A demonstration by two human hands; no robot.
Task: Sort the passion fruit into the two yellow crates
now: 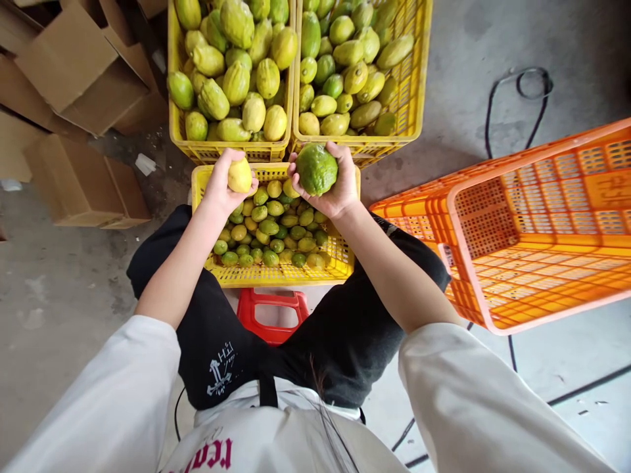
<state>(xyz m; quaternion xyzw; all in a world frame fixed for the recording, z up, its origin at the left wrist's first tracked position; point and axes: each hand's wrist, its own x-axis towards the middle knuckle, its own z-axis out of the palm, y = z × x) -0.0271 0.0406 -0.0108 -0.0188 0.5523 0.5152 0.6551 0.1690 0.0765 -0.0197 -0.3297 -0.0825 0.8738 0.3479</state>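
Note:
My left hand [224, 182] is closed round a yellow lemon [240, 175]. In my right hand [341, 187] is a larger, bumpy dark green citrus fruit [317, 170], gripped between thumb and fingers. Both hands are held above a yellow crate [236, 279] of small green and yellow lemons [270, 227]. Just beyond the hands stand two more yellow crates: the left one [231, 148] is heaped with large yellow-green lemons [236, 82], and the right one [419, 72] has green and yellow lemons [355, 77] of mixed sizes.
An orange crate [468, 263] lies on its side at the right. Cardboard boxes [81, 180] are piled at the left. A red plastic stool [251, 322] shows between my legs. Black cables [542, 98] run over the concrete floor [458, 79].

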